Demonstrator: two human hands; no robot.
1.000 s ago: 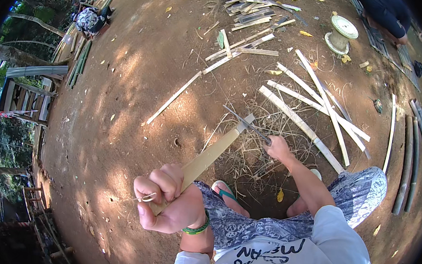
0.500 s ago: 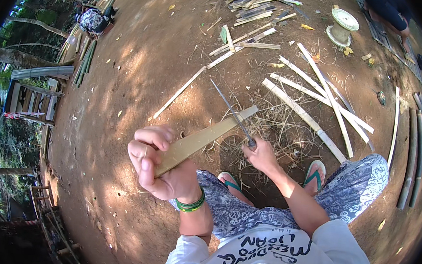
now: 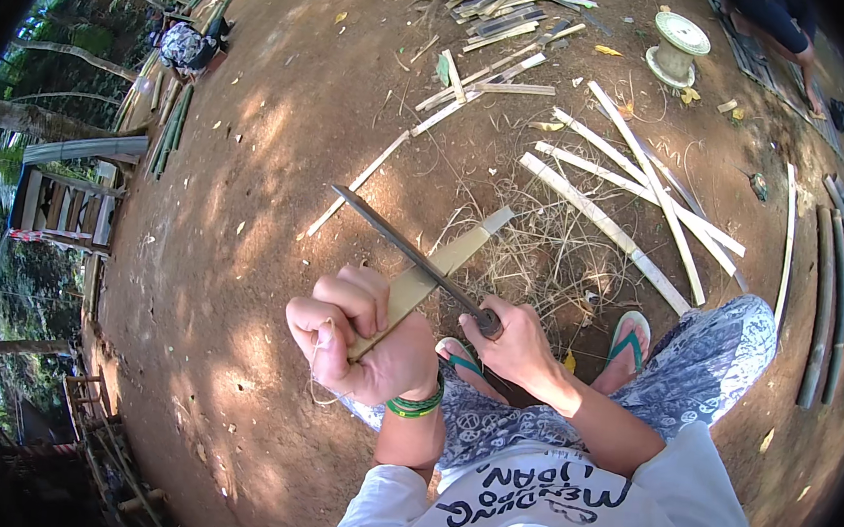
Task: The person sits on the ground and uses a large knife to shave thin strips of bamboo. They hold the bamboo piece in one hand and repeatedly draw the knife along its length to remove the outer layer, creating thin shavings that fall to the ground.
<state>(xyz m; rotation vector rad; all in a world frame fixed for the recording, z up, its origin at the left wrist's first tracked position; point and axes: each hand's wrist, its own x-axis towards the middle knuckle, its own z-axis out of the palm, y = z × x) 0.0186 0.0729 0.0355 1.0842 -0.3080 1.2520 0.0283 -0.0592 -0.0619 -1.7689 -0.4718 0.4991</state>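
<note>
My left hand (image 3: 370, 344) is closed round the near end of a flat bamboo slat (image 3: 469, 246), which slants up and away to the right. A thin curl of fibre (image 3: 314, 380) hangs by the thumb. My right hand (image 3: 520, 344) grips the dark handle of a long knife (image 3: 385, 228). Its blade crosses over the slat just beyond my left fingers, tip to the upper left. Whether the edge bites into the bamboo cannot be seen.
Loose shavings (image 3: 569, 246) lie ahead of my sandalled feet. Pale bamboo strips (image 3: 611, 230) are scattered beyond, with a stack of split pieces (image 3: 499, 14) by a trunk. A spool-shaped stand (image 3: 677, 50) is at far right. Dark poles (image 3: 822, 309) lie right. Other people are at both far sides.
The knife has come back along the slat, from near its far end to close by my left hand, its blade swinging leftward. My left hand has shifted right, tilting the slat more steeply.
</note>
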